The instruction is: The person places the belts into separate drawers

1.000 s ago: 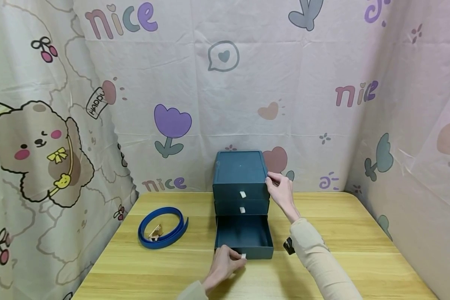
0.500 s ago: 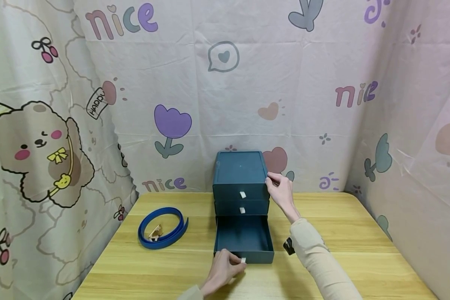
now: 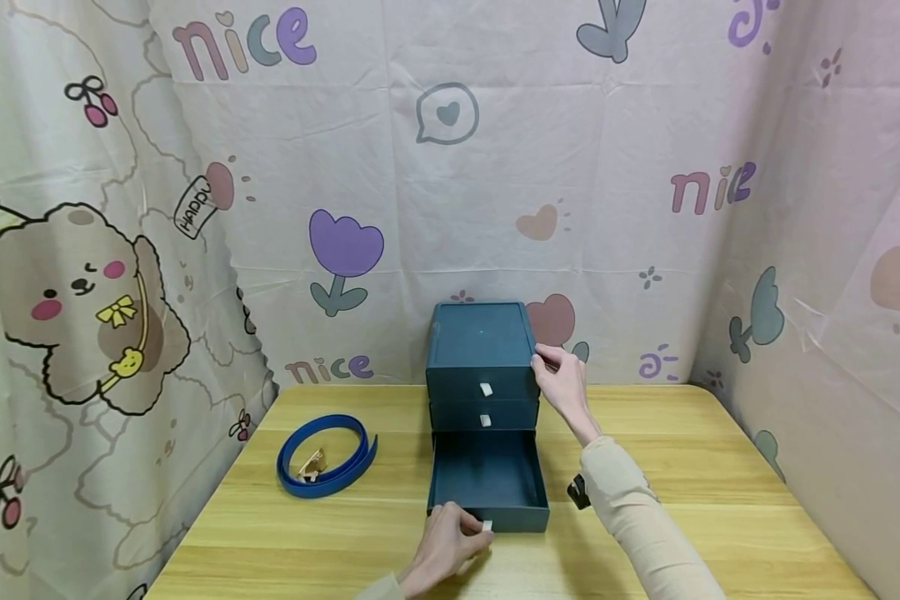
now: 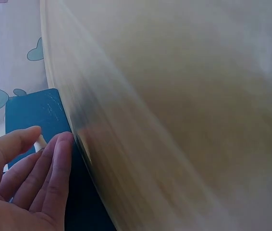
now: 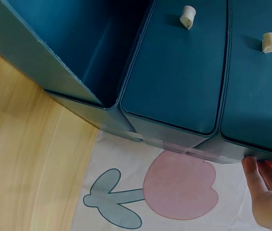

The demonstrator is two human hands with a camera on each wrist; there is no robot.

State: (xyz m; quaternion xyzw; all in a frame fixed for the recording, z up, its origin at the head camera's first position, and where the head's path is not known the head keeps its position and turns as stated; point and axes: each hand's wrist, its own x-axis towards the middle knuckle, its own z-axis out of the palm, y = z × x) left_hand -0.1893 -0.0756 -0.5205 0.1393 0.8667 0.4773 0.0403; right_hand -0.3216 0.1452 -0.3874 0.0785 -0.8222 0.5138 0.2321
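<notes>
A dark teal three-drawer cabinet (image 3: 482, 333) stands at the back of the table, its bottom drawer (image 3: 521, 521) pulled well out with a bare interior. My left hand (image 3: 446, 543) pinches that drawer's small white pull tab (image 4: 40, 143) between thumb and fingers. The fingertips of my right hand (image 3: 562, 383) press against the cabinet's upper right side. In the right wrist view, the middle drawer (image 5: 174, 72) and top drawer (image 5: 256, 86) are closed, each with a white tab. Most of the right palm lies outside that view.
To the left, a coiled blue belt (image 3: 328, 485) with a gold buckle (image 3: 312, 464) lies on the wooden table (image 3: 270, 542). A small black object (image 3: 578, 492) shows beside the right sleeve. A patterned cloth (image 3: 450, 208) hangs behind and on both sides.
My left hand has drawn the bottom drawer slightly farther out toward me, still holding its tab. The right hand stays in the same place against the cabinet.
</notes>
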